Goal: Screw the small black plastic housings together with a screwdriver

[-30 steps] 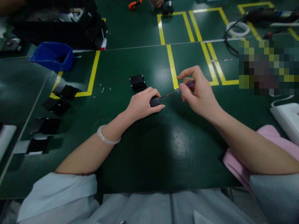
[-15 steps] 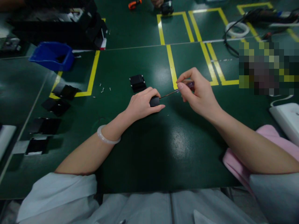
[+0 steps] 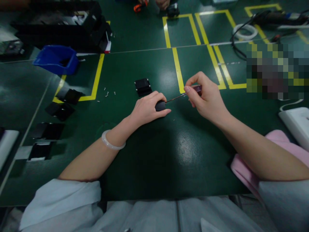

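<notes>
On the dark green table, my left hand (image 3: 148,106) is closed round a small black block-like part (image 3: 160,106), its thumb along the near side. Much of that part is hidden under the fingers. My right hand (image 3: 205,95) pinches the handle of a screwdriver (image 3: 178,96), whose thin shaft slants down to the left. The shaft's tip meets the right end of the black part. Just beyond my left hand lies a second black part (image 3: 143,86) with small shiny screws at its corners. Several loose screws (image 3: 107,94) are scattered to the left.
Several black parts (image 3: 59,111) lie in a column at the left, below a blue bin (image 3: 56,59). Behind stands a black crate (image 3: 89,29). A pink cloth (image 3: 246,167) is under my right forearm. Another person's hand (image 3: 163,4) shows at the far edge.
The view has shifted slightly. The screwdriver's handle has turned a little in my right hand, and its tip stays at the black part. Another person's fingers now show by the orange tool.
</notes>
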`<act>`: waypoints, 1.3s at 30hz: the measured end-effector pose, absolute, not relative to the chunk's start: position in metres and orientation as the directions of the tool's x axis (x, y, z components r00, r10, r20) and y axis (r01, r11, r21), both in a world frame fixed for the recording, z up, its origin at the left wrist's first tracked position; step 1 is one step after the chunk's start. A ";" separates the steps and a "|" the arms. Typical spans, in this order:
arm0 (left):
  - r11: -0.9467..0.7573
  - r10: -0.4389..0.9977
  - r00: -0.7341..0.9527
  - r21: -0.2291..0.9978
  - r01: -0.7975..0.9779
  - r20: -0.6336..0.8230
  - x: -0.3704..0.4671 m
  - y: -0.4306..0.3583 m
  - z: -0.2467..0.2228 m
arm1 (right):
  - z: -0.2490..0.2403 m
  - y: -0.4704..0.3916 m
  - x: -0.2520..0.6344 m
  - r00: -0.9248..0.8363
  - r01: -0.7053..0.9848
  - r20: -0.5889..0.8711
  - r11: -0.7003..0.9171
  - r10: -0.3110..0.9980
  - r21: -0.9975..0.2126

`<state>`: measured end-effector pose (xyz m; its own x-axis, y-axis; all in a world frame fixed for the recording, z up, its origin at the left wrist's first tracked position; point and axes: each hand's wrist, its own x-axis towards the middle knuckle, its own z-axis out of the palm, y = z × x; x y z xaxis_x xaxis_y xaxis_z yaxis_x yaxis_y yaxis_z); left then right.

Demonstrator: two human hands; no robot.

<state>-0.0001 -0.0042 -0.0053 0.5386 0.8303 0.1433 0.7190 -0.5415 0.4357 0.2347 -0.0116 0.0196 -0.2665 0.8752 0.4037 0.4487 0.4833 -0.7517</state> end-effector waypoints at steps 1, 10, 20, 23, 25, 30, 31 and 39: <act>-0.542 0.830 0.539 0.435 0.719 0.144 0.000 -0.004 -0.005 | 0.019 -0.012 0.235 -0.267 0.438 0.407 0.486 0.874 -0.756; -0.538 0.831 0.541 0.436 0.722 0.129 0.001 -0.004 -0.004 | 0.019 -0.012 0.235 -0.256 0.456 0.412 0.485 0.874 -0.746; -0.540 0.830 0.539 0.439 0.718 0.139 0.000 -0.005 -0.005 | 0.019 -0.013 0.233 -0.260 0.455 0.455 0.524 0.852 -0.720; -0.534 0.833 0.537 0.441 0.721 0.131 0.001 -0.005 -0.004 | 0.021 -0.013 0.235 -0.272 0.480 0.437 0.514 0.858 -0.711; -0.530 0.835 0.535 0.442 0.723 0.127 0.001 -0.005 -0.003 | 0.022 -0.013 0.235 -0.282 0.490 0.435 0.518 0.855 -0.701; -0.535 0.833 0.536 0.445 0.718 0.137 0.000 -0.004 -0.004 | 0.021 -0.013 0.234 -0.289 0.478 0.447 0.532 0.847 -0.699; -0.535 0.833 0.536 0.445 0.718 0.136 0.000 -0.004 -0.004 | 0.021 -0.013 0.234 -0.288 0.476 0.450 0.534 0.845 -0.699; -0.541 0.831 0.536 0.447 0.712 0.152 0.000 -0.004 -0.006 | 0.020 -0.012 0.235 -0.284 0.492 0.446 0.528 0.849 -0.692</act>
<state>0.0001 -0.0044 -0.0061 0.5359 0.8306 0.1516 0.7123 -0.5411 0.4470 0.2353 -0.0122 0.0198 -0.2840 0.8490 0.4455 0.4924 0.5278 -0.6920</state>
